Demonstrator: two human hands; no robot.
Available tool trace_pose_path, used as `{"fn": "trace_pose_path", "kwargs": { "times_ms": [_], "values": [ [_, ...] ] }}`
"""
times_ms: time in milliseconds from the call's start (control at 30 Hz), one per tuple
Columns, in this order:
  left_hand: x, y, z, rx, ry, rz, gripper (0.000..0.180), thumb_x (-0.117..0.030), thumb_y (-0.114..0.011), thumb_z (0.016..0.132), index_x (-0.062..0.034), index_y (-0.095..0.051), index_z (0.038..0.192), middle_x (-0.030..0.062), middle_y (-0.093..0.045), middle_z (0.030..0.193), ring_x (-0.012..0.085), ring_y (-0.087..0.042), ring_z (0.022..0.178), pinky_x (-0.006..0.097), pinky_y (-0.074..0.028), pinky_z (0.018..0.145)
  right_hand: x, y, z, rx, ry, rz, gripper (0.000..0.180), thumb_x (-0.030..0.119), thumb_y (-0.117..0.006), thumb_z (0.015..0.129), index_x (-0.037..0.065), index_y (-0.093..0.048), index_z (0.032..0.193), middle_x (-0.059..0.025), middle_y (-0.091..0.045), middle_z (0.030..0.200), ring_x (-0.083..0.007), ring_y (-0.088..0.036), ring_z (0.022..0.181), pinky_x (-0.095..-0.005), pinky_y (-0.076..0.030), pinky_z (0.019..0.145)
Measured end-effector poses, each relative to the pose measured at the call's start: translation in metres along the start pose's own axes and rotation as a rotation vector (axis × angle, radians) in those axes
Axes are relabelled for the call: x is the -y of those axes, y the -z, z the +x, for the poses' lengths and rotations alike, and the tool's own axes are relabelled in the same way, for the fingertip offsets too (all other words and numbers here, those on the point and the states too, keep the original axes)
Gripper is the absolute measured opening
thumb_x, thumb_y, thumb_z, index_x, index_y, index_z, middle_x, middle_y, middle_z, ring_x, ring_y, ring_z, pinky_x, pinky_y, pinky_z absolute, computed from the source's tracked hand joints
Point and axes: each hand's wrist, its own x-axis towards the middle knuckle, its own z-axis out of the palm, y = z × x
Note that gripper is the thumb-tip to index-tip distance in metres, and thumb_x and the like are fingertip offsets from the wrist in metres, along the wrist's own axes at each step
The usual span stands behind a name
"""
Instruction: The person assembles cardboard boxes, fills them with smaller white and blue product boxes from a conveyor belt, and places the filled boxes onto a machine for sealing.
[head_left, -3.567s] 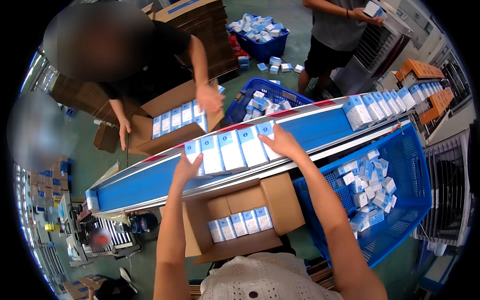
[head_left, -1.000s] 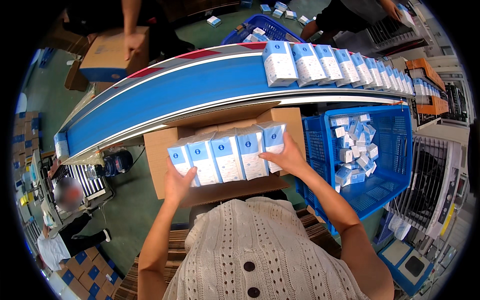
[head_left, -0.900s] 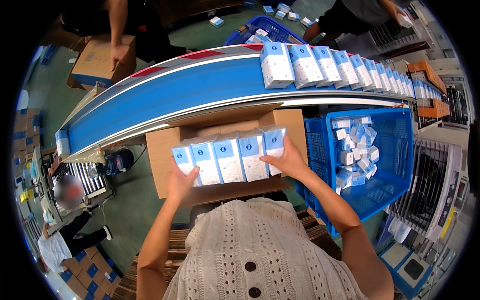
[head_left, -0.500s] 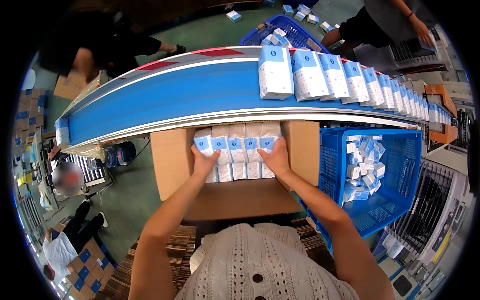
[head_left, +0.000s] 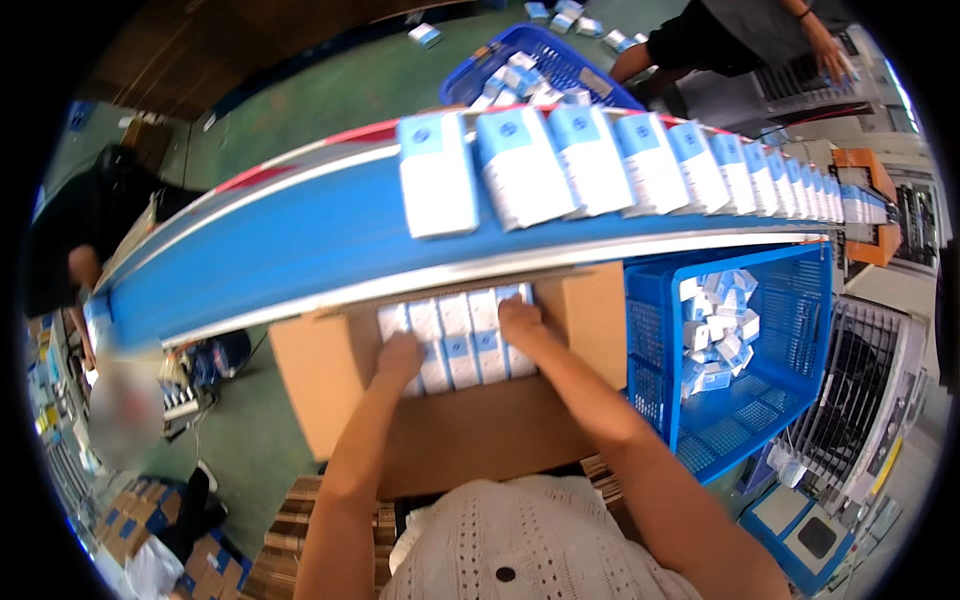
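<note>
A row of white-and-blue boxes (head_left: 455,340) lies inside an open cardboard carton (head_left: 470,440) just below the conveyor. My left hand (head_left: 400,358) presses on the row's left end. At the right end, my right hand (head_left: 520,322) rests on top of the boxes. Both hands lie flat against the row with fingers down. Above them the blue conveyor belt (head_left: 300,250) carries a line of the same white-and-blue boxes (head_left: 590,160).
A blue plastic crate (head_left: 740,400) with several loose small boxes stands right of the carton. A second blue crate (head_left: 530,75) sits beyond the belt. One person stands at top right, another in black at far left. Flattened cardboard is stacked by my knees.
My hands carried the row of boxes down from above the carton into its far side, under the belt edge. The boxes on the conveyor have travelled further left.
</note>
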Motion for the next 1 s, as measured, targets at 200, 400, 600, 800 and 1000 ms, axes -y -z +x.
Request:
{"fn": "trace_pose_path", "kwargs": {
  "times_ms": [200,400,600,800,1000],
  "values": [
    [-0.018,0.010,0.016,0.174,0.002,0.129,0.046,-0.037,-0.057,0.077,-0.0022,-0.053,0.106,0.0160,-0.047,0.114,0.0315,-0.050,0.101,0.038,-0.044,0.083,-0.016,-0.010,0.027,0.081,-0.031,0.075,0.027,0.009,-0.051,0.074,0.000,-0.055,0.100,-0.0230,-0.056,0.100,-0.0336,-0.057,0.095,-0.0379,-0.048,0.076],
    [0.020,0.024,-0.009,0.139,-0.282,-0.104,0.051,-0.039,-0.047,0.084,0.0013,-0.041,0.115,0.0159,-0.053,0.108,0.0271,-0.055,0.097,0.039,-0.047,0.078,0.002,0.093,-0.074,0.151,0.502,0.235,0.021,0.014,-0.049,0.080,0.000,-0.053,0.096,-0.0193,-0.058,0.091,-0.0328,-0.056,0.089,-0.0417,-0.045,0.074],
    [0.017,0.217,-0.115,-0.219,-0.593,-1.399,0.026,-0.028,-0.043,0.090,-0.0043,-0.054,0.089,0.0082,-0.056,0.072,0.0142,-0.055,0.060,0.025,-0.043,0.052,-0.093,0.265,-0.135,-0.981,0.172,0.288,0.026,0.022,-0.048,0.085,-0.003,-0.050,0.080,-0.0216,-0.054,0.081,-0.0371,-0.053,0.077,-0.0409,-0.042,0.068],
    [0.042,0.254,-0.002,-0.794,-0.047,-0.643,0.064,-0.044,-0.057,0.078,0.0057,-0.043,0.115,0.0235,-0.059,0.096,0.0325,-0.059,0.091,0.036,-0.045,0.075,-0.038,0.290,-0.050,-0.595,0.210,0.652,0.073,0.055,-0.047,0.080,-0.013,-0.043,0.107,-0.0343,-0.049,0.108,-0.0403,-0.049,0.104,-0.0390,-0.040,0.086],
    [0.016,0.260,-0.057,-0.934,-0.160,-0.752,0.064,-0.039,-0.062,0.075,0.0060,-0.041,0.115,0.0234,-0.059,0.097,0.0326,-0.058,0.092,0.035,-0.045,0.078,0.006,0.275,-0.078,-0.736,0.343,0.890,0.067,0.044,-0.069,0.067,-0.006,-0.046,0.105,-0.0240,-0.056,0.100,-0.0337,-0.055,0.097,-0.0357,-0.042,0.082]
  ]
}}
